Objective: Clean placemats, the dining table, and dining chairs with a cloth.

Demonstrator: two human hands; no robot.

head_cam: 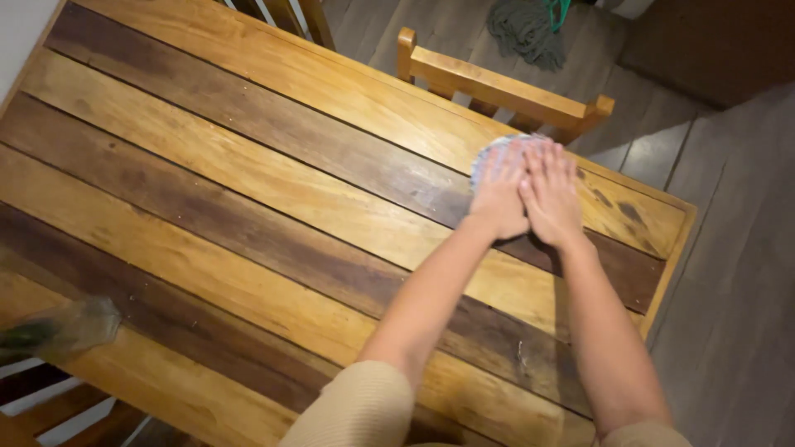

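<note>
Both of my hands lie flat, side by side, on a light blue-white cloth (pixel 489 151) near the far right part of a wooden plank table (pixel 248 190). My left hand (pixel 500 192) presses on the cloth's left side, and my right hand (pixel 550 192) touches it on the right. Only the cloth's far edge shows beyond my fingers; the rest is hidden under my palms. The fingers of both hands are stretched out, not curled around the cloth.
A wooden chair back (pixel 505 87) stands just beyond the table's far edge. A grey mop head (pixel 526 29) lies on the floor behind it. A blurred clear bottle (pixel 62 329) sits at the table's near left corner. Grey floor planks run along the right.
</note>
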